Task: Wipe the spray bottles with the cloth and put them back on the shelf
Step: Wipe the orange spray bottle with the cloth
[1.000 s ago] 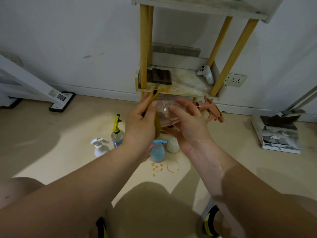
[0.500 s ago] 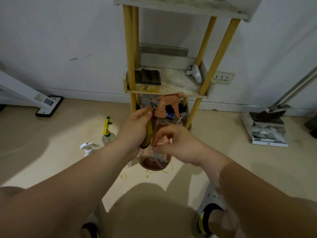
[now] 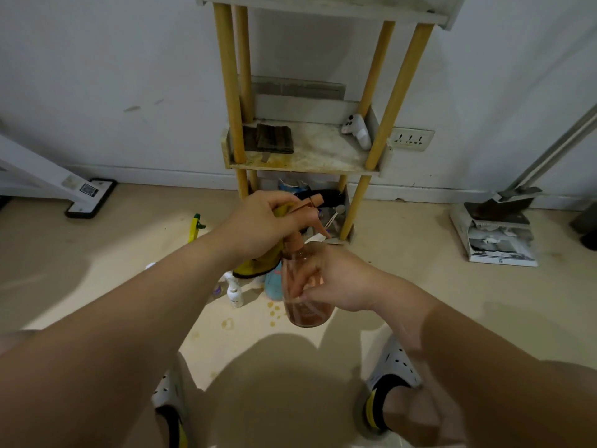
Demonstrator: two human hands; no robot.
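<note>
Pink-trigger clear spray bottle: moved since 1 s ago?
Yes. The spray bottle swung from sideways to upright and dropped lower below the yellow-legged shelf's middle board.

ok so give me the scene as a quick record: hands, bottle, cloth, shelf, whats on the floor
left hand: presses yellow cloth around the trigger head
right hand: grips spray bottle by its body
spray bottle: upright, clear pinkish, brownish liquid at the bottom
shelf: middle tier holds dark folded cloth, with bare space beside it
floor: blue bottle, white pump bottle, yellow-green sprayer, not yet shelved
</note>
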